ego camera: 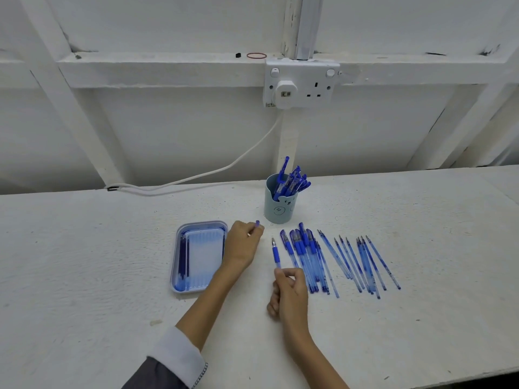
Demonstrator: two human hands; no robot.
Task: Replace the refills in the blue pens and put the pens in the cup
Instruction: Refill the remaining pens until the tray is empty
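Setting: white-painted wall with timber framing; double socket (302, 85) with one plug in it, and a white cable (196, 178) running down to the tabletop (84, 262), also white.

- Cup (280, 204): pale blue, upright, at the rear centre, holding a bunch of blue pens.
- Tray (174, 270): pale blue, left of centre, with refills lying lengthwise in it.
- Left hand (243, 245): just right of the tray, its fingers pinching a small blue cap (257, 222).
- Right hand (289, 296): fingers curled round the lower end of an uncapped pen (276, 254), tip pointing away.
- Capped pens (303, 256): a close row on the tabletop, right of the held pen.
- Loose refills (359, 262): a thin blue row further right.
- Rubber band (256, 55): red, on the wall ledge.
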